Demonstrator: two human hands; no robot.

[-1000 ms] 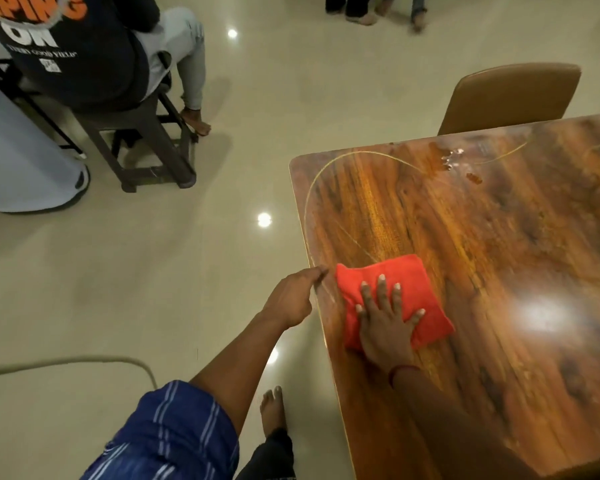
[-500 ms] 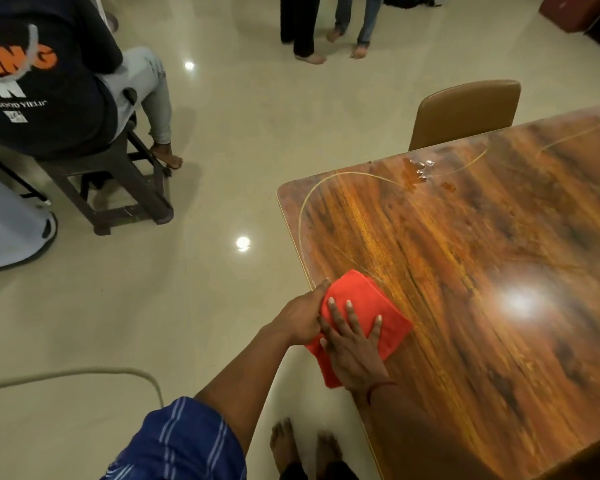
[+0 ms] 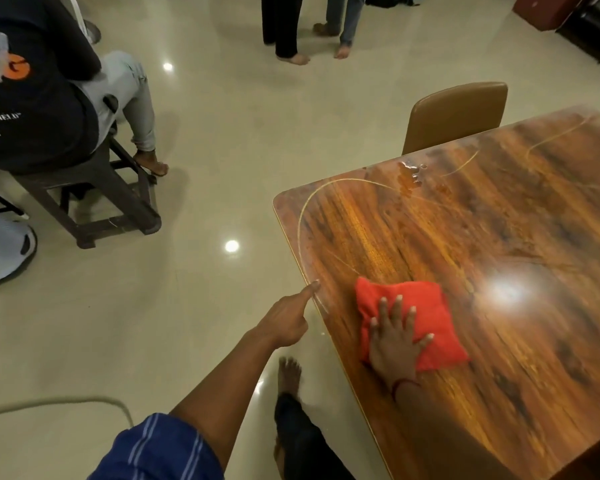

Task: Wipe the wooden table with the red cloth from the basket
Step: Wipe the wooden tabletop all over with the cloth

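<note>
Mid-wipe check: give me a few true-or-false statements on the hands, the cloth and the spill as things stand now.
1. The right hand lies flat, fingers spread, on the red cloth. True.
2. The red cloth hangs over the table's edge. False: it lies wholly on the wooden table.
3. The left hand pinches a corner of the cloth. False: its forefinger touches the table's edge, apart from the cloth.
4. Wet spots lie near the table's far edge, well away from the cloth. True.
</note>
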